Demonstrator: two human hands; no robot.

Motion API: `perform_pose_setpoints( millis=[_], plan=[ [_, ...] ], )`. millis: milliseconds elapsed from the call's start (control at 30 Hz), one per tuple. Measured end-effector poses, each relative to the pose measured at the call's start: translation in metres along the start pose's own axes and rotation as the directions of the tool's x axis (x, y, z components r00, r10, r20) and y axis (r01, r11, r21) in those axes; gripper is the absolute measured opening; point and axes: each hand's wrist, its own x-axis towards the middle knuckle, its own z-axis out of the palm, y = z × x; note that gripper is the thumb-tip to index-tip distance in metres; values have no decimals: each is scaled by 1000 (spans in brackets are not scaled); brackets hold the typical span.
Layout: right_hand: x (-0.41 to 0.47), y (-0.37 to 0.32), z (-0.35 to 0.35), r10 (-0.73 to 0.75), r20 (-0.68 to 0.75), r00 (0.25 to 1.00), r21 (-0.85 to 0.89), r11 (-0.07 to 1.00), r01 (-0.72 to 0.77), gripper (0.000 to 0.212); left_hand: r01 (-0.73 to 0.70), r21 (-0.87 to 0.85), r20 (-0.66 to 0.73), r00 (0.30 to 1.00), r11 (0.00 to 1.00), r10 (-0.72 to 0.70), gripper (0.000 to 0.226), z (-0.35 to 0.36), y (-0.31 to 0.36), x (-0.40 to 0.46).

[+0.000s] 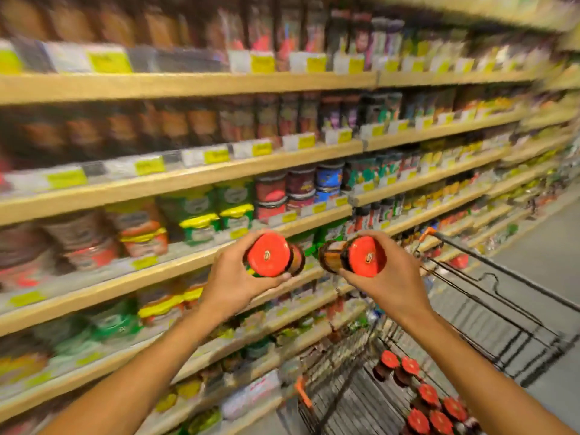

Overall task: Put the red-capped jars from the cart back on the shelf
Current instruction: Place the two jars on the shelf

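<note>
My left hand grips a red-capped jar, held on its side with the cap facing me. A second red-capped jar lies the same way in my right hand, its brown body pointing left. Both jars hover in front of the shelf at mid height, a short gap between them. Several more red-capped jars stand in the wire cart at the lower right, below my right arm.
Wooden shelves run the whole left side and recede to the right, packed with jars, tins and yellow price tags. The view is blurred. The cart's orange-tipped handle sits close to the shelves. Grey floor shows at the right.
</note>
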Motion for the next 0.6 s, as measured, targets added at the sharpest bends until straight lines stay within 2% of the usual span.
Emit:
perform_pose_setpoints(
  millis=[167, 300, 600],
  plan=[
    [12, -73, 23, -209, 33, 977, 95, 974, 205, 67, 30, 39, -157, 987, 999, -24, 75, -84, 20, -29],
    [23, -124, 37, -333, 50, 942, 172, 932, 320, 66, 22, 139, -224, 974, 990, 10, 76, -145, 36, -40],
    [68, -236, 69, -508, -2, 862, 232, 838, 494, 68, 35, 177, -397, 917, 984, 39, 78, -255, 51, -49]
  ],
)
